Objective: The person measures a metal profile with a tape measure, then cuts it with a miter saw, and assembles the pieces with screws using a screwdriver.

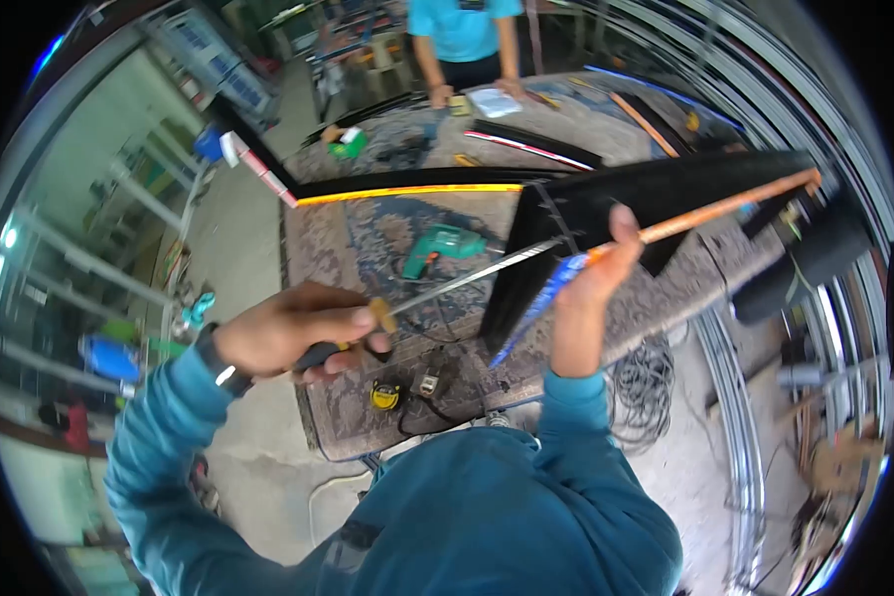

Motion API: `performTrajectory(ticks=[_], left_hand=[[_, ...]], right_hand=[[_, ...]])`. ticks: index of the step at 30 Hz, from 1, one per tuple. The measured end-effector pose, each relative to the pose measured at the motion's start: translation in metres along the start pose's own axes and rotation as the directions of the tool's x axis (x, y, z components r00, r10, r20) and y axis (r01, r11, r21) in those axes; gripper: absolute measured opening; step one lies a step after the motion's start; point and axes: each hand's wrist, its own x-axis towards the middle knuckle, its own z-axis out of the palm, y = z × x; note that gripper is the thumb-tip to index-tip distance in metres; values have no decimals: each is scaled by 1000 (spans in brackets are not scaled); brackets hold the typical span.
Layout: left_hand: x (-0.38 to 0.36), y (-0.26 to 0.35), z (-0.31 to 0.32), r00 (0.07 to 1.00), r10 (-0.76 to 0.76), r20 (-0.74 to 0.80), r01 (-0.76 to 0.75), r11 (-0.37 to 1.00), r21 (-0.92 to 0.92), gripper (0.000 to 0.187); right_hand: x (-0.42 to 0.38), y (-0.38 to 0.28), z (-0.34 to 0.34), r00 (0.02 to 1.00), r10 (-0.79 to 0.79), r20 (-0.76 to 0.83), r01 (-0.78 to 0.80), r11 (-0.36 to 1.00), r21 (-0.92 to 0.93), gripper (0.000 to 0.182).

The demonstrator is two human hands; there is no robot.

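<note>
My left hand (298,333) is closed round the black and yellow handle of a long screwdriver (477,272). The shaft runs up and right, its tip at the corner joint of a black frame (666,194). My right hand (598,263) grips that frame just beside the joint, thumb up and fingers partly hidden behind it. Orange tape lines one edge of the frame and blue tape (536,310) another. Below the screwdriver, on the patterned cloth of the table (338,397), lie a yellow tape measure (384,396) and a small metal-faced object (429,383).
A green power drill (445,248) lies mid-table. Behind it are a yellow-taped black bar (407,191), a red-and-white-edged bar (531,149) and a green box (348,144). Across the table stands a person (464,35), hands near papers. Coiled cable (641,392) lies on the floor.
</note>
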Motion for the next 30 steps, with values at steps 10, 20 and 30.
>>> performTrajectory(ticks=[10,20,30], left_hand=[[9,-13,4,700,701,-138,-206,383,900,35],[16,-21,-1,505,863,28,-265,124,956,41],[0,-8,14,521,852,-57,-202,188,961,37]], right_hand=[[5,-6,13,978,-7,207,9,1000,-12,46],[4,-4,19,982,-101,162,114,991,-75,51],[2,-11,18,992,-121,49,127,981,-148,47]])
